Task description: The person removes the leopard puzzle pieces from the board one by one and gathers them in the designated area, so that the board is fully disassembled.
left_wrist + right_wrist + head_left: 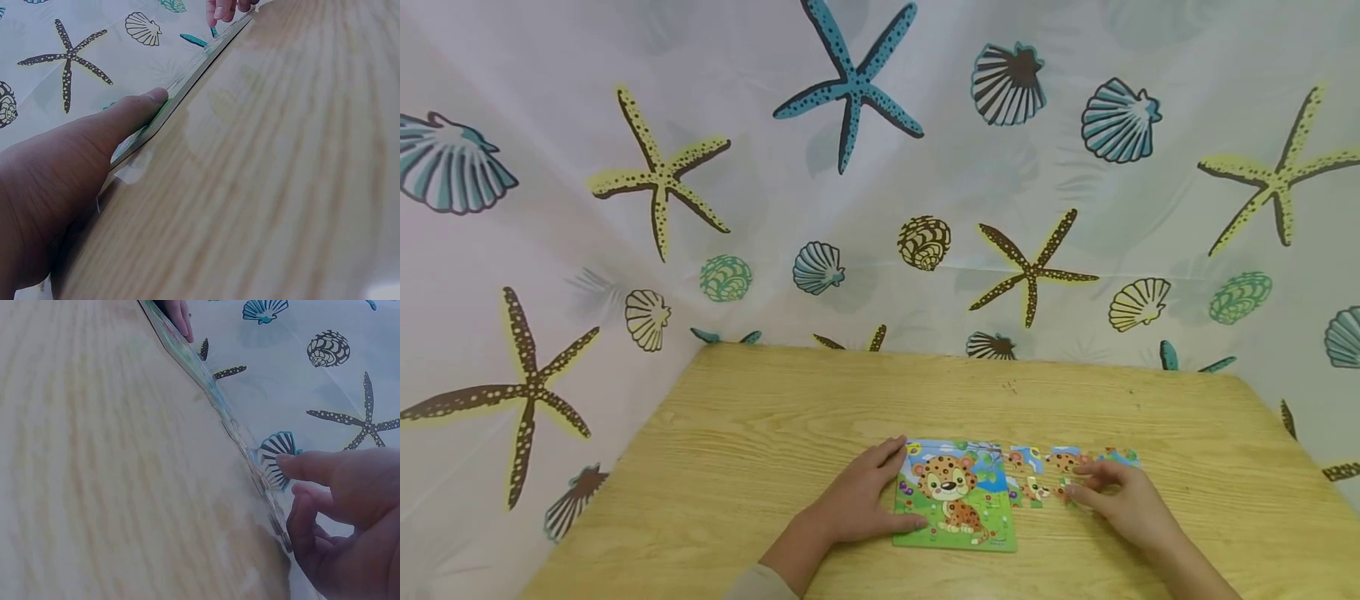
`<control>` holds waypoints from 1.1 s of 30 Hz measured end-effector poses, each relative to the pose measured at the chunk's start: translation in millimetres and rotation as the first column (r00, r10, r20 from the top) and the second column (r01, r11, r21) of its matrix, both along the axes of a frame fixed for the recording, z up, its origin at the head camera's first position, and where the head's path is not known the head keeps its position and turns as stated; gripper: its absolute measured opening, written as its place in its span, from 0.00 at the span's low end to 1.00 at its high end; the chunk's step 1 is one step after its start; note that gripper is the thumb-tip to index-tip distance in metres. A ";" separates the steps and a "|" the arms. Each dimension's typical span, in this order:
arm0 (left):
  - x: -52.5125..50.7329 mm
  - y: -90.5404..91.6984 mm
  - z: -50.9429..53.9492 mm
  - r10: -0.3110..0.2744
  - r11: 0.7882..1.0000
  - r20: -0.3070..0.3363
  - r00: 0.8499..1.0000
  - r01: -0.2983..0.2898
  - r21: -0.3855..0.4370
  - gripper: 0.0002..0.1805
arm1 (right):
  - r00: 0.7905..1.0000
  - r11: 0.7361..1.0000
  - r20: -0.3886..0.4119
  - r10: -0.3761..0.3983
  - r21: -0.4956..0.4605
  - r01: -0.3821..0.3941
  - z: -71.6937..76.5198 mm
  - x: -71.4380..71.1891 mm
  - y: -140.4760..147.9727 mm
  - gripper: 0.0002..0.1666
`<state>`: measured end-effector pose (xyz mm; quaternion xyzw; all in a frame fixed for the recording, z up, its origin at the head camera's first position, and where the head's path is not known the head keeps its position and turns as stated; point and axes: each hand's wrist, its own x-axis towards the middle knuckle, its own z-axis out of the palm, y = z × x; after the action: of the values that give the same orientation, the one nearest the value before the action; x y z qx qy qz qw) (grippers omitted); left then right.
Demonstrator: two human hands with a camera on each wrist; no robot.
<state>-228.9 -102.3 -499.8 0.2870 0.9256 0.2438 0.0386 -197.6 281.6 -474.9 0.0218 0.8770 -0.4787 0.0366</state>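
The left hand (861,496) lies spread along the left edge of a leopard puzzle board (957,498), thumb on top, while over loose puzzle pieces (1036,490) just right of it on the wooden table (775,425), the right hand (1127,500) curves narrowly, whether pinching one I can't tell.

High downward head view; close wrist views along tabletop (775,417), puzzle (955,497) probably in both.

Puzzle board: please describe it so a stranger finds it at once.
On the wooden table, find the left hand. It touches the puzzle board. Unlike the smaller loose pieces to the right, this board shows a whole spotted cub.
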 end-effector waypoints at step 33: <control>-1.2 1.1 -0.5 -0.003 1.000 -0.013 1.000 0.003 -0.023 0.61 | 0.951 0.939 0.089 0.296 -0.208 -0.273 7.4 -9.1 -90.1 0.28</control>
<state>-230.1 -101.2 -500.3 0.2895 0.9281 0.2313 0.0361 -206.7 191.5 -467.6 -0.0805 0.8166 -0.5490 0.1593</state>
